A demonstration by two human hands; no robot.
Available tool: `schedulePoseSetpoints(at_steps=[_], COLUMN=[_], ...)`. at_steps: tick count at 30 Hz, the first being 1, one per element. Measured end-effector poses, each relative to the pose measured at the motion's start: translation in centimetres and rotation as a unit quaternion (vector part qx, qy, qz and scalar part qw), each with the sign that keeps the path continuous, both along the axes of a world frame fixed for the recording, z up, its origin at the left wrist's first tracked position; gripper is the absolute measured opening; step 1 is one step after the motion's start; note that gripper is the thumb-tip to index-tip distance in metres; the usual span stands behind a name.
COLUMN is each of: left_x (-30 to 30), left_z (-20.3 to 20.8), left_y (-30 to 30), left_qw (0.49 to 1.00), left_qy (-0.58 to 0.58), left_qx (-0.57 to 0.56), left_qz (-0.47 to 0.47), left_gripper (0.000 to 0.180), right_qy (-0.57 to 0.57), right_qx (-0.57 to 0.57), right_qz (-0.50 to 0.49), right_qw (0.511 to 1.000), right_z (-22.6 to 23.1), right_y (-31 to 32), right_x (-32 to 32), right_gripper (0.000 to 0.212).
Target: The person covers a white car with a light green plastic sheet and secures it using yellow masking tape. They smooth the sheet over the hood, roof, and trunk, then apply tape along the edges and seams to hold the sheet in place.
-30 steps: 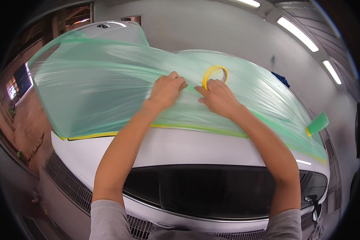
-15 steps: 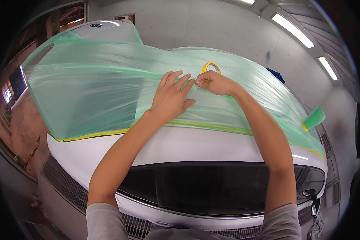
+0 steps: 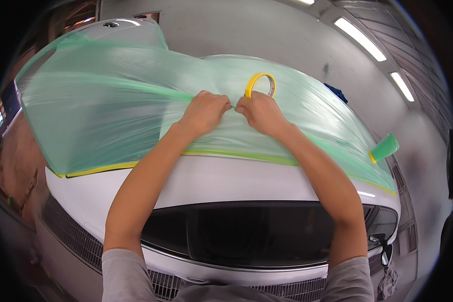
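Observation:
A sheet of thin green masking film (image 3: 110,118) lies in wrinkled folds over the white car (image 3: 236,178). My left hand (image 3: 206,111) is closed, its thumb and fingers pinching a gathered fold of the film. Close beside it, my right hand (image 3: 260,113) is also closed, its fingertips almost meeting the left ones. A narrow green strand of film spans the small gap between them. A roll of yellow masking tape (image 3: 250,85) stands up from behind the right hand's fingers, which seem to hold it; their exact grip is hidden.
Yellow tape (image 3: 103,170) runs along the film's near edge. At right, a green film roll with a yellow end (image 3: 385,147) sticks up. Dark side windows (image 3: 251,234) and a wing mirror (image 3: 386,254) lie nearer me. Floor grating (image 3: 75,229) borders the car; a grey wall (image 3: 236,30) stands behind.
My left hand has gone from spread fingers on the film to a closed pinch. The tape roll shows more above my right hand. The whole view has shifted slightly.

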State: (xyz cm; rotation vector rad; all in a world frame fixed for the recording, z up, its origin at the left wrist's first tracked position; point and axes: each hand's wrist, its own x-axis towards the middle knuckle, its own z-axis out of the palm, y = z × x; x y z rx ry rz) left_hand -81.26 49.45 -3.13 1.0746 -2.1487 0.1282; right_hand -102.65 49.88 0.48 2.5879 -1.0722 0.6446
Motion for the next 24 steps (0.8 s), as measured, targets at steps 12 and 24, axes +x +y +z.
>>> schedulePoseSetpoints(at_steps=[12,24], left_x=[0.6,0.8], left_z=[-0.4,-0.9], left_y=[-1.7,-2.4], left_qw=[0.996,0.984], left_qy=[0.008,-0.01], left_qx=[-0.078,-0.175], left_qz=[-0.043,-0.037], left_gripper=[0.009,0.006], right_qy=[-0.061,0.004], right_qx=[0.103,-0.099], right_qz=[0.003,0.027], right_qw=[0.993,0.995], right_z=[-0.6,-2.1], right_y=[-4.1,-2.4], right_x=[-0.6,0.8], right_gripper=[0.023,0.027])
